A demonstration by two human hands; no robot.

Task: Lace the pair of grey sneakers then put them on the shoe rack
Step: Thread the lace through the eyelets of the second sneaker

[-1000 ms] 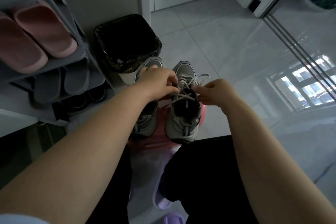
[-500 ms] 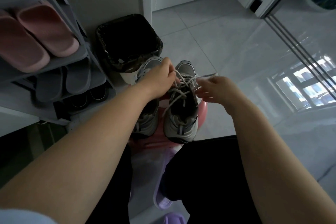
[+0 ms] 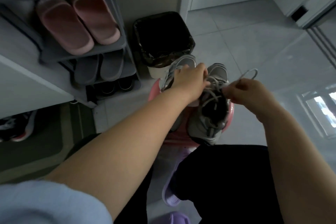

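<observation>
One view only: head-worn, wide-angle. Faces forward and steeply down along both forearms. Left hand (image 3: 189,82), right hand (image 3: 244,92), lace (image 3: 249,73) and sneakers (image 3: 203,127) sit centre frame, near. Shoe rack (image 3: 109,48) upper left, floor (image 3: 254,45) upper right, legs (image 3: 227,178) at bottom edge. Slight motion blur.

2 pink slippers (image 3: 94,18) | black-lined bin (image 3: 161,36) | pink stool (image 3: 177,139) | purple slipper (image 3: 171,198)

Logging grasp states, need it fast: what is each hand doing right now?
Left hand: closed, grip on the lace over the grey sneaker.
Right hand: closed, pinching the lace below its free loop.
</observation>
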